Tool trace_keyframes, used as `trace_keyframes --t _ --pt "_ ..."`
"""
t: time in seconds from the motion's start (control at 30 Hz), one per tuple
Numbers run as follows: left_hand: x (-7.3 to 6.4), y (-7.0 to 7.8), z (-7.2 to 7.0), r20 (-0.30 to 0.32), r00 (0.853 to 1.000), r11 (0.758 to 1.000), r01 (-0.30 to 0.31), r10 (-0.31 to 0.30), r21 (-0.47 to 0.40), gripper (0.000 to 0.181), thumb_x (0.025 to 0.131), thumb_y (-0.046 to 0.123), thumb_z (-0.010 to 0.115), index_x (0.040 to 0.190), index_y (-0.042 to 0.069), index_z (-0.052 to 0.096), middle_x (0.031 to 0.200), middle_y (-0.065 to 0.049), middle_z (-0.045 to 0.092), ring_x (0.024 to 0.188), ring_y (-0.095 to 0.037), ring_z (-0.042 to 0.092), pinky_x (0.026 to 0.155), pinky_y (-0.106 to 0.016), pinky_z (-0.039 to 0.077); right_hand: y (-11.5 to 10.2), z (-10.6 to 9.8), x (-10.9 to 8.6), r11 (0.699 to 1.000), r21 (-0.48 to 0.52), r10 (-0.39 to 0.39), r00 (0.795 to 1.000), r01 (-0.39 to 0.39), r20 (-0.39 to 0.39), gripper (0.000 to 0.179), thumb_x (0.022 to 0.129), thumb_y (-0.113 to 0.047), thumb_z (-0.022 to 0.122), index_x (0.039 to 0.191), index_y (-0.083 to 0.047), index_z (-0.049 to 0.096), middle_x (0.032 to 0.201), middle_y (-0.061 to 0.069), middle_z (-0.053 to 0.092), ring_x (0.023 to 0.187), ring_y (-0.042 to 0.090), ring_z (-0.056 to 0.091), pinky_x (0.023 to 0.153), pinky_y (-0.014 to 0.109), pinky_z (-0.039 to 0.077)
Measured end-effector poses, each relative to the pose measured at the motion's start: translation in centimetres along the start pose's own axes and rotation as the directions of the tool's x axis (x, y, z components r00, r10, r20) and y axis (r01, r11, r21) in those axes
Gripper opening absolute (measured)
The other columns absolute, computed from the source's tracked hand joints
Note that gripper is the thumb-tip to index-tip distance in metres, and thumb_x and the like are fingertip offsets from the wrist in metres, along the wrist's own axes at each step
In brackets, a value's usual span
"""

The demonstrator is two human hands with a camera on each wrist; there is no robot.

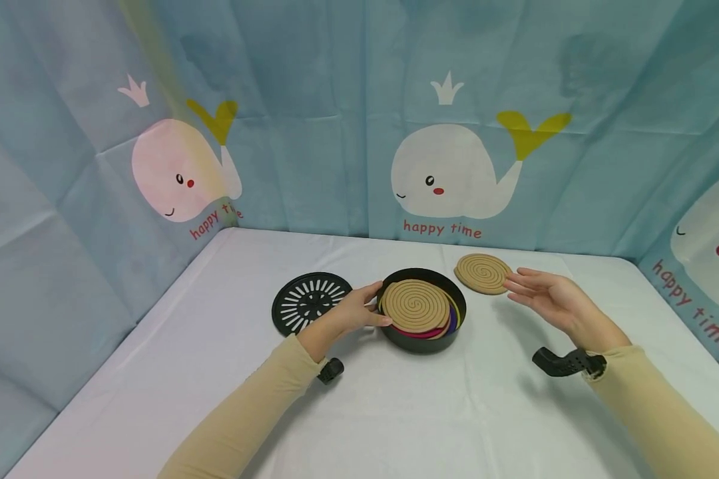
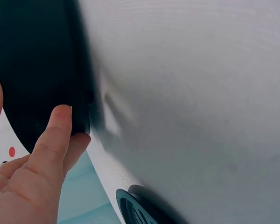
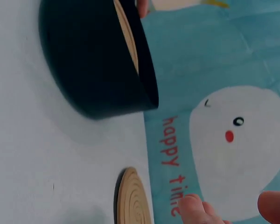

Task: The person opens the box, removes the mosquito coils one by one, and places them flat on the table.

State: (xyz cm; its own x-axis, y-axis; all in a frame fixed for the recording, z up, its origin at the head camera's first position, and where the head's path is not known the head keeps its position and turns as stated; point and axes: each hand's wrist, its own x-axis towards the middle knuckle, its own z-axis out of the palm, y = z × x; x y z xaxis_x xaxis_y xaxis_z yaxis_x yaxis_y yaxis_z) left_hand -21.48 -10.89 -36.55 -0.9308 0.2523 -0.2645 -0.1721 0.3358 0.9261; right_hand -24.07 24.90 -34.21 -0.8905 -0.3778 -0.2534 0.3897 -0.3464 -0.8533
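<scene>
A round black mosquito-coil tin (image 1: 424,346) stands on the table with a stack of coils inside. The top coil (image 1: 415,305) is a tan spiral; magenta, purple and yellow edges show beneath it. My left hand (image 1: 355,311) grips the tin's left side, thumb toward me and fingers at the farther rim. In the left wrist view its fingers (image 2: 53,140) lie against the dark wall. To the right, my right hand (image 1: 548,299) is held above the table with fingers extended and nothing in it. Its fingertips overlap the edge of a tan mosquito coil (image 1: 484,273) lying behind the tin.
A black slotted lid (image 1: 293,319) lies left of the tin, partly behind my left hand. White cloth covers the table (image 1: 407,419). A blue curtain (image 1: 335,166) printed with whales rises at the back and sides.
</scene>
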Motion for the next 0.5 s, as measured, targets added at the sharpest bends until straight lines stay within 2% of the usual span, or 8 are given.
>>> trace_keyframes --t 0.1,0.13,0.2,0.3,0.37,0.4,0.43,0.5 --pt "0.0 -0.1 -0.1 0.001 1.0 1.0 0.0 0.0 0.006 0.088 0.084 -0.001 0.074 0.155 0.007 0.023 0.158 -0.017 0.02 0.138 -0.036 0.034 0.109 -0.042 0.035 0.2 0.6 0.0 0.999 -0.047 -0.02 0.999 0.022 0.042 0.072 0.105 -0.008 0.036 0.15 -0.002 -0.02 0.158 0.021 -0.015 0.121 0.015 0.054 0.114 0.036 0.019" --pt "-0.1 -0.1 -0.1 0.0 1.0 1.0 0.0 0.0 0.008 0.088 0.083 -0.001 0.074 0.155 0.007 0.023 0.158 -0.018 0.021 0.138 -0.036 0.034 0.109 -0.042 0.035 0.2 0.9 0.0 0.998 -0.057 -0.024 0.998 0.027 0.055 0.071 0.105 -0.008 0.035 0.15 0.0 -0.019 0.158 0.022 -0.014 0.112 0.011 0.059 0.114 0.037 0.019" --pt "-0.1 -0.2 0.0 0.0 1.0 1.0 -0.003 0.003 0.013 0.088 0.083 -0.002 0.075 0.155 0.006 0.023 0.158 -0.018 0.021 0.138 -0.036 0.034 0.109 -0.042 0.035 0.3 1.5 -0.1 0.997 -0.069 -0.024 0.996 0.03 0.086 0.07 0.106 -0.007 0.034 0.15 0.001 -0.019 0.157 0.024 -0.013 0.112 0.013 0.06 0.114 0.039 0.017" --pt "-0.2 -0.3 0.0 -0.001 1.0 1.0 -0.006 0.006 0.021 0.088 0.083 -0.002 0.075 0.155 0.006 0.024 0.157 -0.019 0.022 0.138 -0.037 0.034 0.108 -0.042 0.035 0.5 2.3 -0.1 0.996 -0.076 -0.025 0.989 0.036 0.145 0.069 0.105 -0.006 0.033 0.149 0.003 -0.019 0.149 0.029 0.03 0.115 0.016 0.059 0.114 0.04 0.025" --pt "-0.2 -0.2 0.0 -0.001 1.0 1.0 -0.006 0.006 0.022 0.089 0.083 -0.002 0.075 0.155 0.006 0.024 0.157 -0.019 0.022 0.138 -0.037 0.034 0.108 -0.043 0.035 0.7 2.8 0.1 0.996 -0.082 -0.023 0.983 0.038 0.183 0.068 0.105 -0.005 0.034 0.149 0.005 -0.017 0.132 0.016 0.053 0.117 0.018 0.058 0.108 0.036 0.036" --pt "-0.1 -0.2 0.1 -0.001 1.0 1.0 -0.007 0.007 0.025 0.089 0.083 -0.002 0.075 0.155 0.006 0.024 0.157 -0.019 0.022 0.138 -0.037 0.034 0.108 -0.043 0.036 0.8 3.0 0.2 0.996 -0.08 -0.023 0.979 0.04 0.2 0.068 0.105 -0.005 0.034 0.149 0.006 -0.016 0.123 0.008 0.059 0.109 0.013 0.061 0.104 0.034 0.041" --pt "-0.1 -0.2 0.1 0.001 1.0 1.0 -0.008 0.008 0.027 0.089 0.083 -0.002 0.075 0.155 0.006 0.023 0.157 -0.019 0.022 0.138 -0.037 0.034 0.108 -0.043 0.036 0.9 3.2 0.3 0.995 -0.093 -0.022 0.976 0.043 0.215 0.067 0.105 -0.005 0.034 0.149 0.008 -0.015 0.116 0.0 0.061 0.111 0.015 0.06 0.1 0.032 0.045" --pt "-0.2 -0.1 0.1 0.004 1.0 0.999 -0.005 0.005 0.033 0.089 0.083 -0.001 0.075 0.155 0.006 0.023 0.158 -0.019 0.021 0.138 -0.037 0.034 0.108 -0.042 0.035 1.1 3.7 0.5 0.99 -0.135 -0.012 0.972 0.044 0.234 0.066 0.106 -0.007 0.034 0.149 0.009 -0.013 0.122 0.003 0.06 0.116 0.017 0.058 0.097 0.03 0.047"
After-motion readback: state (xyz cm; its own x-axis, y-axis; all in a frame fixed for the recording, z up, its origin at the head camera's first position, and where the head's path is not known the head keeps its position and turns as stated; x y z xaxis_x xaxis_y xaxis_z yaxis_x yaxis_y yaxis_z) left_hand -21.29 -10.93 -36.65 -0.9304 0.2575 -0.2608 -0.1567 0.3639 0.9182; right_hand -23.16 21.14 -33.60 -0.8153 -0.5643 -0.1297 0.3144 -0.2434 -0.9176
